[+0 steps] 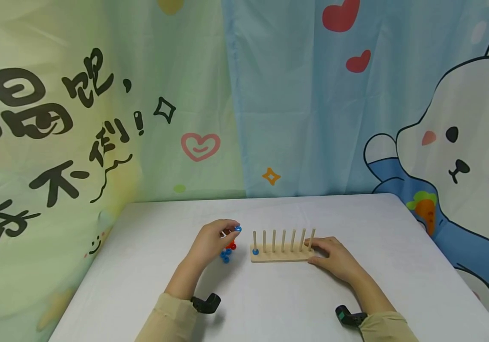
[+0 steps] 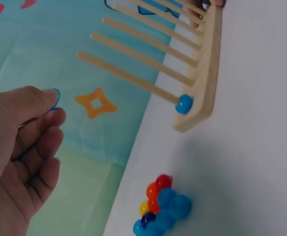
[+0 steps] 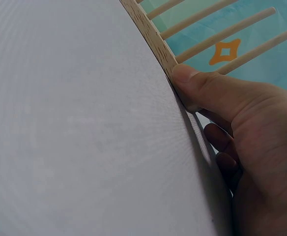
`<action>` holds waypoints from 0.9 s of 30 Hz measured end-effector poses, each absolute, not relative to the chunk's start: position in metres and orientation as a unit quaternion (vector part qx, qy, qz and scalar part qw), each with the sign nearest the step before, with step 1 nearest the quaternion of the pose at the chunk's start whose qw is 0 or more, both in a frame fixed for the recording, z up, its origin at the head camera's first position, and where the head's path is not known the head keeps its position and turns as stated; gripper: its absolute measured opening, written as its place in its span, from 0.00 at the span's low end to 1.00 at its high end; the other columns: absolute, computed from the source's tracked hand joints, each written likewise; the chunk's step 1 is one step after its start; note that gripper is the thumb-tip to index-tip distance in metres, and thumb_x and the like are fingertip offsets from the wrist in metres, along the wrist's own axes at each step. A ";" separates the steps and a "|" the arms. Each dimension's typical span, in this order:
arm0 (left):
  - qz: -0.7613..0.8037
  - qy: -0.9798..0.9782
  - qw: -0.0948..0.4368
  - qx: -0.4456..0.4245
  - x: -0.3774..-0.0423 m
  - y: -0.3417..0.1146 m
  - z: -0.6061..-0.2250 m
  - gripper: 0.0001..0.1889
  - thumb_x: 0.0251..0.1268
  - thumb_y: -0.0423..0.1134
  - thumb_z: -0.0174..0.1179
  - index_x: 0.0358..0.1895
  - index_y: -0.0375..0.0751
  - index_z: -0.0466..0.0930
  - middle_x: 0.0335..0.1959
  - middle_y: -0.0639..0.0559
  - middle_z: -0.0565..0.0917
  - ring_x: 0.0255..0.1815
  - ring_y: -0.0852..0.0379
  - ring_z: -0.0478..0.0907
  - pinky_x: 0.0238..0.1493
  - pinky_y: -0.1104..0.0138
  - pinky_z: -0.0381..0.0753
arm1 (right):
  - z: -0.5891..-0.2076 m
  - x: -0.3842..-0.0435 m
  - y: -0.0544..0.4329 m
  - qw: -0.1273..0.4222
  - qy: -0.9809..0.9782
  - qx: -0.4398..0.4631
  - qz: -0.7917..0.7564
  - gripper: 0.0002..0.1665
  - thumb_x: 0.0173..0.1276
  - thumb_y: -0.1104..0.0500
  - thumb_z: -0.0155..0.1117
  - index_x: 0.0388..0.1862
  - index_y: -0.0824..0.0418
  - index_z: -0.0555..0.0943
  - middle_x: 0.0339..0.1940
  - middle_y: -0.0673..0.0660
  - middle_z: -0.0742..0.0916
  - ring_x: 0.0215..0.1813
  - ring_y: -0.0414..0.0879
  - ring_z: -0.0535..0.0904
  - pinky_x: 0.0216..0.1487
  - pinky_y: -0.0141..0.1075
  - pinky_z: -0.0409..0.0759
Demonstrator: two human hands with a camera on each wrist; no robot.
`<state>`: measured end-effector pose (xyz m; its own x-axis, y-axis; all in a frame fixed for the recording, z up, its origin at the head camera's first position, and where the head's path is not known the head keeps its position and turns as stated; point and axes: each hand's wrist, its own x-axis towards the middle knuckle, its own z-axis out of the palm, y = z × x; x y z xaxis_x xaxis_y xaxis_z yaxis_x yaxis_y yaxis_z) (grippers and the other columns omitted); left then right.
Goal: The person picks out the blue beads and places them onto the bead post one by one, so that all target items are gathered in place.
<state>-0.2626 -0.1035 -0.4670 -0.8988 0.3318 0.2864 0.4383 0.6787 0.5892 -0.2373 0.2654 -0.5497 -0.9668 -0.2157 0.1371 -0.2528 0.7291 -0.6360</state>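
My left hand [image 1: 211, 241] pinches a blue bead [image 1: 238, 228] between thumb and fingertips, raised above the table. Only a thin blue rim of that bead shows past the thumb in the left wrist view. To the right stands a wooden peg board [image 1: 280, 257] with a row of several upright pegs. One blue bead [image 2: 184, 104] sits at the foot of its leftmost peg. At the board's right end, my right hand [image 1: 334, 256] grips the base, its thumb [image 3: 185, 73] against the near edge; the other fingers are partly hidden.
Loose beads in blue, red, orange, yellow and dark purple lie in a cluster, among them a red bead [image 2: 163, 181], beneath my left hand and left of the board. A white cloth [image 1: 278, 299] covers the table. Behind it hangs a printed curtain [image 1: 278, 95].
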 end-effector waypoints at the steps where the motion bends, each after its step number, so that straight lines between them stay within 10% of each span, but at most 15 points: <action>1: -0.341 -0.912 0.079 -0.215 -0.263 -0.102 -0.466 0.12 0.68 0.43 0.64 0.52 0.47 0.84 0.40 0.56 0.86 0.40 0.61 0.81 0.45 0.66 0.82 | -0.550 -0.237 0.265 0.027 -0.930 0.127 0.345 0.29 0.59 0.43 0.73 0.59 0.47 0.81 0.57 0.55 0.82 0.61 0.56 0.74 0.64 0.60 0.70; 27: -0.343 -0.903 0.040 -0.256 -0.263 -0.070 -0.465 0.14 0.70 0.46 0.61 0.54 0.47 0.84 0.44 0.57 0.86 0.43 0.62 0.81 0.48 0.67 0.81 | -0.549 -0.238 0.265 0.028 -0.928 0.130 0.348 0.28 0.60 0.45 0.73 0.59 0.50 0.81 0.57 0.58 0.82 0.62 0.59 0.74 0.64 0.61 0.69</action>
<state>-0.2632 -0.0700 -0.4647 -0.8653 0.4356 0.2482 0.4905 0.6335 0.5983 -0.2376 0.2654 -0.5488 -0.9648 -0.2208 0.1429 -0.2603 0.7242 -0.6385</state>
